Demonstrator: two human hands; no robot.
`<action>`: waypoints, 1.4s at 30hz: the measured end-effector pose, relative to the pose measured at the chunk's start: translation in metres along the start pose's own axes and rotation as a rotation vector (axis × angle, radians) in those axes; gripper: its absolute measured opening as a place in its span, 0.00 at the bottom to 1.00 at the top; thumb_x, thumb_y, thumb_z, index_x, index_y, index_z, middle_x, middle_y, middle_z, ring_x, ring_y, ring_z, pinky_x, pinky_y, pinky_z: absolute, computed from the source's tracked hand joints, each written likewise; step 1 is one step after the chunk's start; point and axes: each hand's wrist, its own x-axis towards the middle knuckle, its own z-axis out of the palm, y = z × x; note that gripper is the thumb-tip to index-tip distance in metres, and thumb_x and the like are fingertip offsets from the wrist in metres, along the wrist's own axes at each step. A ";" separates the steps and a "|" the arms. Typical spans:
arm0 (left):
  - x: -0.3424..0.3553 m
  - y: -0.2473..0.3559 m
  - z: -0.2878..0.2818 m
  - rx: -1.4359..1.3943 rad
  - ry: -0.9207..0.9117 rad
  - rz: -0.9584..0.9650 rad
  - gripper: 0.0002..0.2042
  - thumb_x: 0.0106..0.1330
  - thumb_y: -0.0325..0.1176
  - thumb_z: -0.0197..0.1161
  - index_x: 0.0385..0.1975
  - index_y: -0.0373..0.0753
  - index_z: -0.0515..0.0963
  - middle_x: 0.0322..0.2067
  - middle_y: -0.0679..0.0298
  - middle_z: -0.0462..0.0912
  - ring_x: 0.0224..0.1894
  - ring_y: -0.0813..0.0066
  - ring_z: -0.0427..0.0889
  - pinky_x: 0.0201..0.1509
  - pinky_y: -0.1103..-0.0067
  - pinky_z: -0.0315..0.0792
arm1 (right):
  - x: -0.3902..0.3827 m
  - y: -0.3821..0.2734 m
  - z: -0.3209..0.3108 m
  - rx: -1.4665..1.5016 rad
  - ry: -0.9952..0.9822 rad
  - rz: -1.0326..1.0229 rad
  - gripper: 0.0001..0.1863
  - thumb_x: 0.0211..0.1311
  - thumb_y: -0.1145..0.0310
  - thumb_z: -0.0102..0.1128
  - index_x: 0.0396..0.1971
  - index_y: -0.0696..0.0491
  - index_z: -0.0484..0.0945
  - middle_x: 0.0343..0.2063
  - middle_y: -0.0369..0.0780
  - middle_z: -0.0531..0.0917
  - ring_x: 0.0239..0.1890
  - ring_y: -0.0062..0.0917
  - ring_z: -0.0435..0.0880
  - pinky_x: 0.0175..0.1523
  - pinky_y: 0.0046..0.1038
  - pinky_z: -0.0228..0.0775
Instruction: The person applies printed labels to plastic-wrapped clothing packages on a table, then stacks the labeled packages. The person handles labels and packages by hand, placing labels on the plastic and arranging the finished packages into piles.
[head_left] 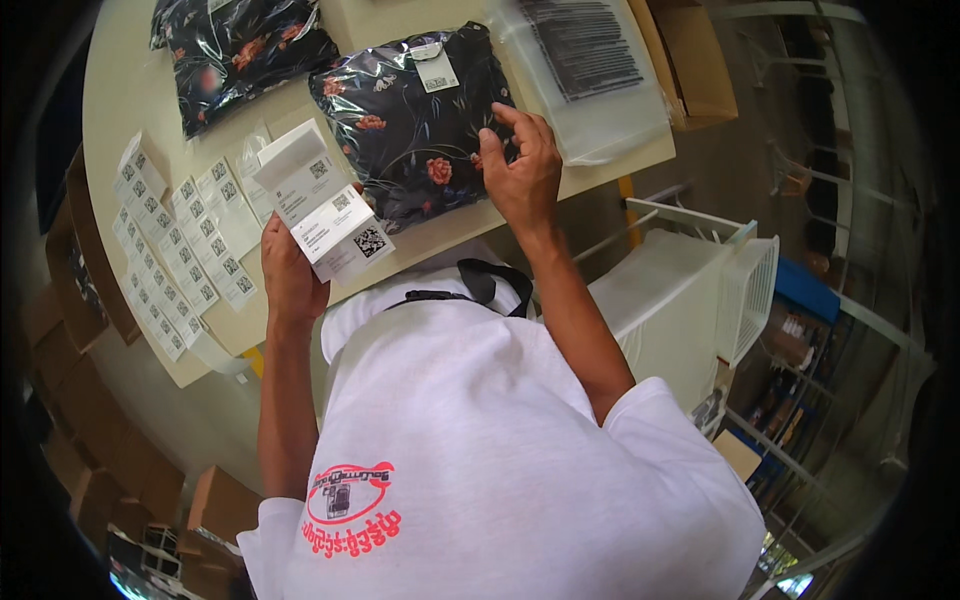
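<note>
Several white labels [325, 225] are gripped in the left hand [290, 262], faces up, seemingly for reading; the right hand [522, 168], loosely open, is at the edge of a bagged floral garment [405, 125] on the bench [115, 95], perhaps to steady it, contact unclear.

Left hand [288, 272] grips white printed labels [325, 207]; right hand [524, 172] at right edge of bagged dark floral garment [405, 125] on pale table [120, 90]
</note>
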 end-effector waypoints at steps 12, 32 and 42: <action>0.007 -0.021 0.101 -0.189 0.032 0.248 0.17 0.77 0.33 0.48 0.61 0.33 0.67 0.51 0.51 0.82 0.50 0.65 0.85 0.54 0.72 0.81 | 0.041 -0.048 -0.054 0.645 -0.526 -0.011 0.08 0.61 0.74 0.66 0.40 0.56 0.82 0.35 0.36 0.81 0.33 0.18 0.81 0.36 0.21 0.75; 0.019 -0.025 0.131 0.076 0.212 0.433 0.16 0.74 0.29 0.51 0.59 0.34 0.71 0.48 0.59 0.82 0.47 0.77 0.83 0.51 0.78 0.78 | 0.074 -0.041 -0.044 0.858 -0.806 0.215 0.09 0.62 0.68 0.70 0.34 0.58 0.80 0.25 0.32 0.82 0.27 0.11 0.76 0.33 0.15 0.71; 0.003 -0.032 0.127 0.023 0.086 0.194 0.18 0.72 0.25 0.51 0.60 0.33 0.71 0.49 0.62 0.82 0.49 0.78 0.83 0.54 0.78 0.77 | 0.124 -0.058 -0.044 0.823 -0.486 -0.034 0.14 0.69 0.62 0.64 0.41 0.59 0.77 0.33 0.39 0.87 0.33 0.12 0.82 0.33 0.16 0.73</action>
